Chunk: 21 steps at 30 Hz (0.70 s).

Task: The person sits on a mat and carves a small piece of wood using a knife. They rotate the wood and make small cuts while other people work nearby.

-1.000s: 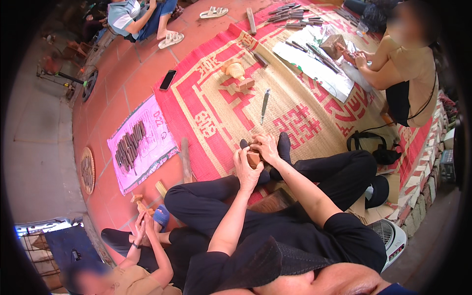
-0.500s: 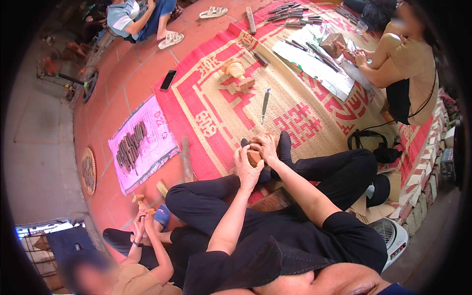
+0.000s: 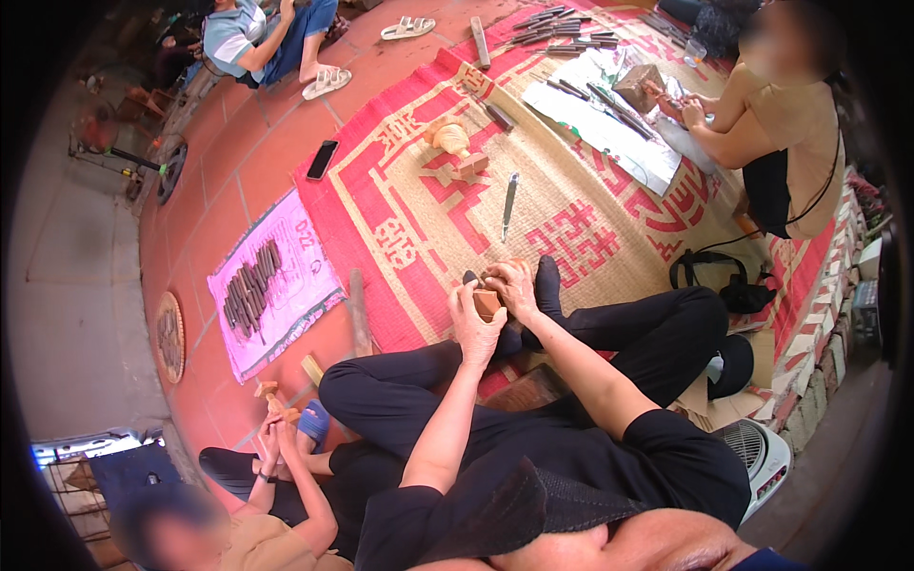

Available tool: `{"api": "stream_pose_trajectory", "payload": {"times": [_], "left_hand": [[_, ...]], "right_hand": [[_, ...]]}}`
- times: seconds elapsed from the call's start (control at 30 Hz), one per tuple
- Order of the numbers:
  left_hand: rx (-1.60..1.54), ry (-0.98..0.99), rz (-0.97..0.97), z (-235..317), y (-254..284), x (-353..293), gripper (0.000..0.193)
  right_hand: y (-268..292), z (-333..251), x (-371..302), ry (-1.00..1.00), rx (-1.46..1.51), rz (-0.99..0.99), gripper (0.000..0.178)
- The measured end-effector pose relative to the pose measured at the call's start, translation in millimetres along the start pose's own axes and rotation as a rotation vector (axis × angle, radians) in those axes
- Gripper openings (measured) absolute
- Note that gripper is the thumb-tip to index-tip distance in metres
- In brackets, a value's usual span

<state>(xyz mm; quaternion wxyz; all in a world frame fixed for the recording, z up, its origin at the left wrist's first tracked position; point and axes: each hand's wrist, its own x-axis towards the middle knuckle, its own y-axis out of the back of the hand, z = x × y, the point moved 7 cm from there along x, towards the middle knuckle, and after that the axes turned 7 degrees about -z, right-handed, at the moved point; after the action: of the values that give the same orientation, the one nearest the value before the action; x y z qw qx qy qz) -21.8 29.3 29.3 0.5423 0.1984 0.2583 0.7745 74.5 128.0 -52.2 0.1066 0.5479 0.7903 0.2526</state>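
Observation:
Between my feet, both hands grip a reddish-brown wooden piece point(image 3: 486, 305) whose flat, block-like end faces me. My left hand point(image 3: 472, 325) wraps its fingers and thumb around that end. My right hand point(image 3: 515, 288) is closed over the far part, its fingers bent and close to the left fingertips. The rest of the piece is hidden under my hands, so its full shape cannot be made out. On the mat just beyond my feet lies a slim, dark-handled carving tool point(image 3: 510, 206). Farther off rests a pale carved wooden figure point(image 3: 447, 138) beside a small reddish wooden block point(image 3: 473, 164).
A patterned red and straw mat point(image 3: 409, 276) spreads before me. Left are a phone point(image 3: 323, 160) and a pink cloth point(image 3: 309, 259) bearing several dark tools point(image 3: 253, 287). Co-workers sit at right, lower left and far left. A white fan point(image 3: 762, 457) stands behind my right side.
The view has shifted slightly. My hands keep their hold on the wooden piece, and its flat end is turned a little differently. The lower-left co-worker's hands have lowered slightly.

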Motion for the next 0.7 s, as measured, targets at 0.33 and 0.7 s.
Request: {"api": "stream_pose_trajectory", "payload": {"times": [0.33,0.7], "left_hand": [[0.003,0.002,0.008,-4,4,5,0.071],[-0.016,-0.001,0.008,-6,5,4,0.072]], "right_hand": [[-6,4,-6,0.015,0.061,0.04,0.018],[1,-1,3,0.039,0.005,0.034,0.015]]}}
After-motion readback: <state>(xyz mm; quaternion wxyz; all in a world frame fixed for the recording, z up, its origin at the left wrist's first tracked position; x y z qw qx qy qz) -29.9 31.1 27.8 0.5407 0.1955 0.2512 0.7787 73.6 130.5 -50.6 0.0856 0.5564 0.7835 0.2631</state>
